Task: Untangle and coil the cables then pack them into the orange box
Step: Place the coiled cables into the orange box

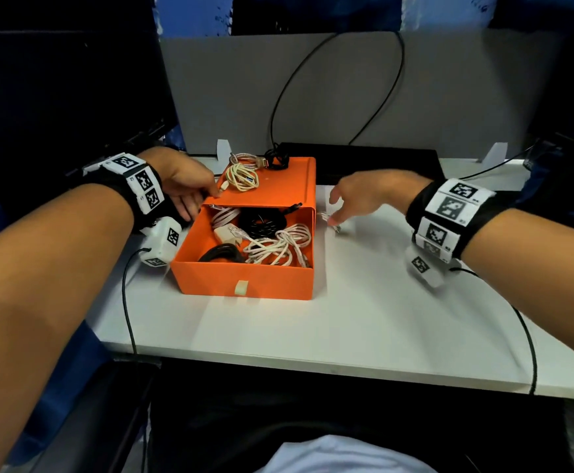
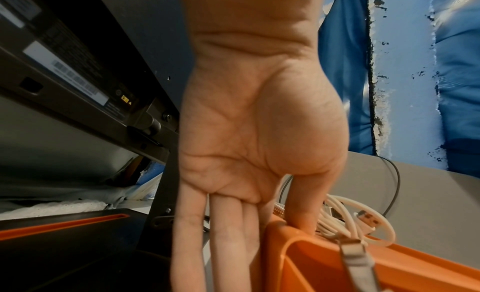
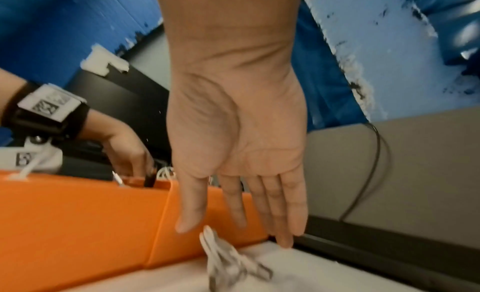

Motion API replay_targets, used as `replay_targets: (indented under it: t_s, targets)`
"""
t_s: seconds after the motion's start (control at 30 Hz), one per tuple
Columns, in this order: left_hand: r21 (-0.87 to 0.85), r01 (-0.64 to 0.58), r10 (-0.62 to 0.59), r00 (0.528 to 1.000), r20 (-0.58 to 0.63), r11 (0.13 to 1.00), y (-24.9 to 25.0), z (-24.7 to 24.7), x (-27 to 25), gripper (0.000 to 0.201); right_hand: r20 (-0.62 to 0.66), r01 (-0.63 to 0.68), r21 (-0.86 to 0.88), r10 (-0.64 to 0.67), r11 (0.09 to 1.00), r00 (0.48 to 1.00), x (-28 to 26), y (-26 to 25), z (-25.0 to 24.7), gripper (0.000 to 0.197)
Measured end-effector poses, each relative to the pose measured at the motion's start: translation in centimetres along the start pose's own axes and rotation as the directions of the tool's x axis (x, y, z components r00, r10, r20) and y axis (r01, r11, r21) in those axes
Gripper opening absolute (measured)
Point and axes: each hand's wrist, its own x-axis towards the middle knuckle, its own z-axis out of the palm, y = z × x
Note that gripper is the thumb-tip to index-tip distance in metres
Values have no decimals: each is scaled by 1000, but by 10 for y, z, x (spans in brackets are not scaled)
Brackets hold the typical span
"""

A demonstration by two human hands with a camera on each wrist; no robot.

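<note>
**On the desk: box steadied, one cable still outside**

On the white desk (image 1: 364, 312), the orange box (image 1: 244, 278) stands left of centre, its drawer pulled toward the person and its sleeve behind. The drawer holds several bundles: a loose white tangle (image 1: 278, 245), a black coil (image 1: 261, 223) and a dark bundle at the front left corner. On the sleeve's top lie a cream coil (image 1: 241, 177), a braided cable and a small black bundle; they appear parked there, not yet packed.

The left hand (image 1: 183, 180) rests at the sleeve's front left corner. The left wrist view shows its fingers (image 2: 226, 235) straight down the outside wall and the thumb on the top edge. It grips no cable; in my judgement the hand is bracing the box.

The right hand (image 1: 367, 196) hangs low over the desk just right of the box, fingers (image 3: 285, 210) extended and relaxed, the grip open and empty.

The small white cable (image 1: 333, 223) lies crumpled on the desk, just beside the box wall, directly under the right fingertips. Both views are blurred, so contact cannot be confirmed. It is the nearest cable to the right hand and probably its next pickup.
</note>
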Motion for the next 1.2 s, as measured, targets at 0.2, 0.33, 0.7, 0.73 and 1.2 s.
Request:
replay_targets:
  t_s: [0.2, 0.33, 0.7, 0.73, 1.2]
  targets:
    - [8, -3, 3, 1000, 11, 1000, 1, 0, -1, 43, -97, 47, 106, -37, 993, 995, 27, 5, 29, 28]
    - [2, -13, 13, 1000, 2, 1000, 3, 0, -3, 41, -148, -42, 445, 119, 894, 982, 19, 27, 25, 20]
    - [-10, -9, 9, 1000, 10, 1000, -4, 3, 1, 43, -316, 292, 913, 39, 286, 948, -43, -29, -34, 16]
    - [-10, -12, 12, 1000, 8, 1000, -3, 3, 1, 43, -389, 328, 846, 66, 420, 919, -42, -38, -33, 17]
    - [-8, -18, 18, 1000, -5, 1000, -2, 2, -2, 44, -261, 243, -152, -276, 958, 925, -36, -97, 1, 29]
